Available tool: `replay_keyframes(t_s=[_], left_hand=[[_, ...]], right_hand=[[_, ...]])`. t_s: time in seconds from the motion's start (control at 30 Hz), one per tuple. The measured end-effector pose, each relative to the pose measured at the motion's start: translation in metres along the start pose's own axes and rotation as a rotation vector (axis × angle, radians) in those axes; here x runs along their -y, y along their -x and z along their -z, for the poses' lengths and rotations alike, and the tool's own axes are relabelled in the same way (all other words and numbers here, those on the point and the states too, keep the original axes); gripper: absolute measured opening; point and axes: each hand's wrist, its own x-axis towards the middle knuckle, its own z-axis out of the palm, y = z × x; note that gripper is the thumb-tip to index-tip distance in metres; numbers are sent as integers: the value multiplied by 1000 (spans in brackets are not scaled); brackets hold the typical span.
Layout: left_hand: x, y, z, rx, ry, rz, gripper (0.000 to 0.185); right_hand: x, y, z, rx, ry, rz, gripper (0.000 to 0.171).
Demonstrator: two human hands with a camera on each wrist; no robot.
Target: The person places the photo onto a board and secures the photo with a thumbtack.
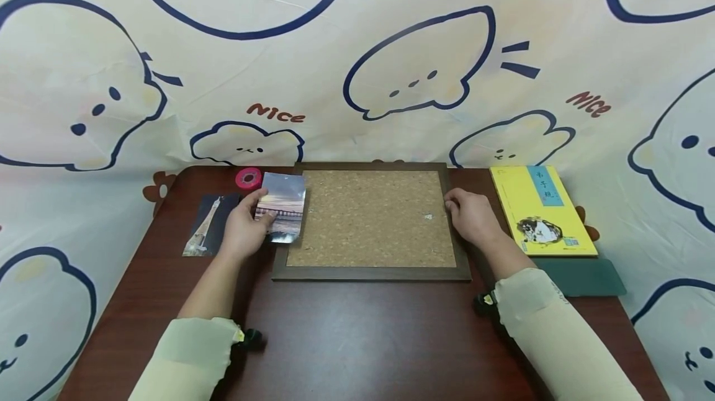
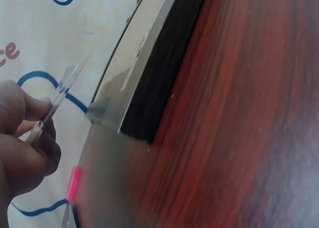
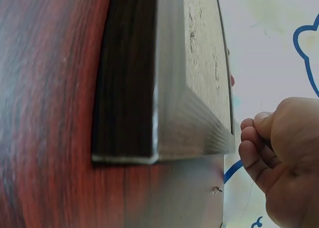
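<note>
Head view: left hand (image 1: 244,227) pinches photo (image 1: 281,215) (sea scene) over left edge of cork board (image 1: 371,221); right hand (image 1: 472,217), fingers curled, rests at board's right edge, apparently holding nothing. Second photo (image 1: 208,226) and pink tape roll (image 1: 248,177) left of board, yellow book (image 1: 540,208) right of it.

Left wrist view: fingers (image 2: 30,138) pinch photo (image 2: 60,96) edge-on, beside board (image 2: 144,63).

Right wrist view: hand (image 3: 279,158) loosely fisted just beside board's corner (image 3: 199,123).

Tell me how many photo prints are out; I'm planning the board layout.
2: one photo pinched in the left hand over the cork board's left edge, another photo flat on the table.
</note>
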Motion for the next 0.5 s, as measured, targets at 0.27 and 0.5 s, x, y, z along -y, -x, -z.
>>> replay_keyframes(t_s=[0.27, 0.5], left_hand=[[-10, 0, -13, 58, 83, -4, 48], [-14, -2, -26, 91, 80, 11, 48]], right_hand=[[10, -4, -5, 4, -35, 14, 13], [20, -6, -10, 12, -49, 44, 11]])
